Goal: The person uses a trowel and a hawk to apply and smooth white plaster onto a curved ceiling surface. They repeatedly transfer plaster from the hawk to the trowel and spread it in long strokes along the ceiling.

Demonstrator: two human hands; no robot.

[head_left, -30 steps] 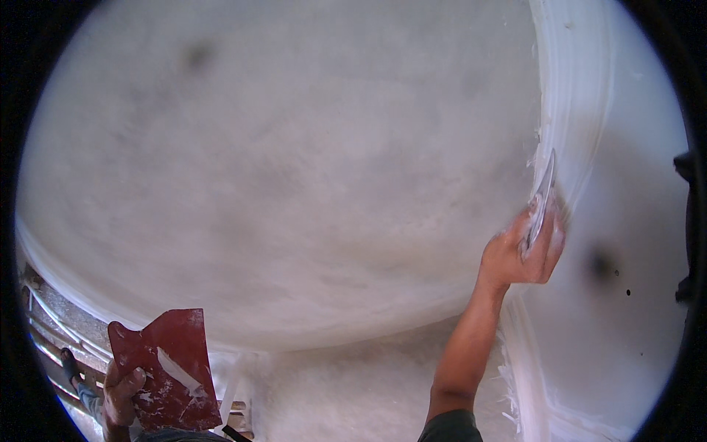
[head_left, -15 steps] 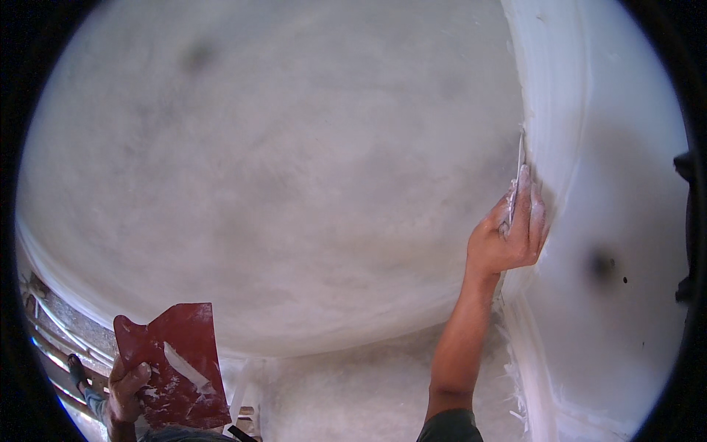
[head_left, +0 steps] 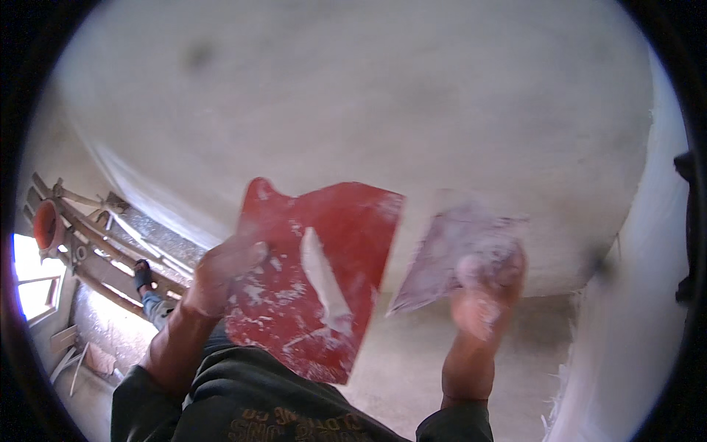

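My left hand (head_left: pixel 217 269) grips the left edge of a red plastic putty board (head_left: pixel 353 236), thumb on top. A thick white strip of putty (head_left: pixel 324 283) lies across the middle of the board, with dried smears around it. To the right of the board, my right hand (head_left: pixel 490 291) is closed on a broad putty scraper (head_left: pixel 431 258), its thumb pressed on the flat face. White paste coats the scraper and those fingers. Scraper and board are a small gap apart, and both hands are somewhat blurred by motion.
A grey plastered surface (head_left: pixel 353 110) spreads behind the hands, meeting a whiter surface (head_left: pixel 633 324) at the right. On the left are wooden scaffold poles (head_left: pixel 110 287), an orange-red bucket (head_left: pixel 48 225), a sandalled foot (head_left: pixel 143 274) and a bright window (head_left: pixel 37 291).
My right hand has left the right-hand seam with the scraper and come down and in beside the board. My left hand has raised the board toward the middle. The view has shifted.
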